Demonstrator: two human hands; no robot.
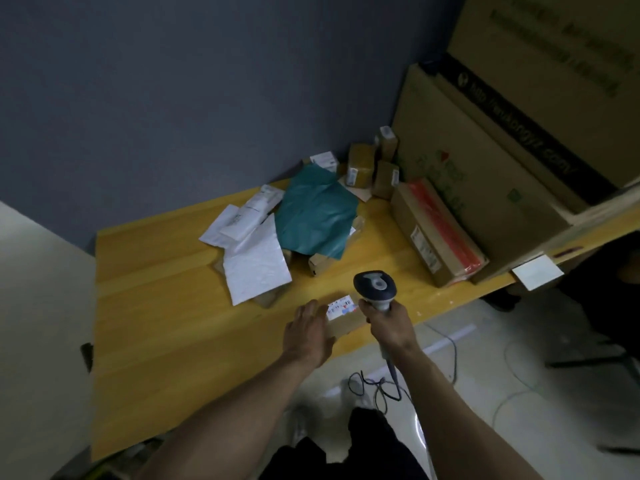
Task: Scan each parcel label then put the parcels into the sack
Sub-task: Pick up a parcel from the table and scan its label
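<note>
Mainly, the risk sits at the label [341,306]: fingertips of the left hand [308,329] lie right at its end, so a small creep forward would cover the bars and spoil the read.

- The small brown parcel [348,323] lies under that palm, just left of the scanner grip and close to the near edge of the table [207,323]. A shove from the palm could slide it off toward the floor.
- The scanner [374,285] head hangs just above and beyond the label. The beam may overshoot unless the wrist tips down.
- The cable [381,386] trails below the grip in loops on the floor. A snag there could jerk the aim.

Pose, left hand: fingers straight and together, pressed flat on the parcel top.

Pose, right hand [388,323]: fist wrapped round the scanner handle, head up and forward, forearm reaching in from the lower right. Trigger finger hidden.

1 parcel under the hands. The heap [256,268] of mailers and boxes lies well beyond both hands. I cannot pick out the sack.
</note>
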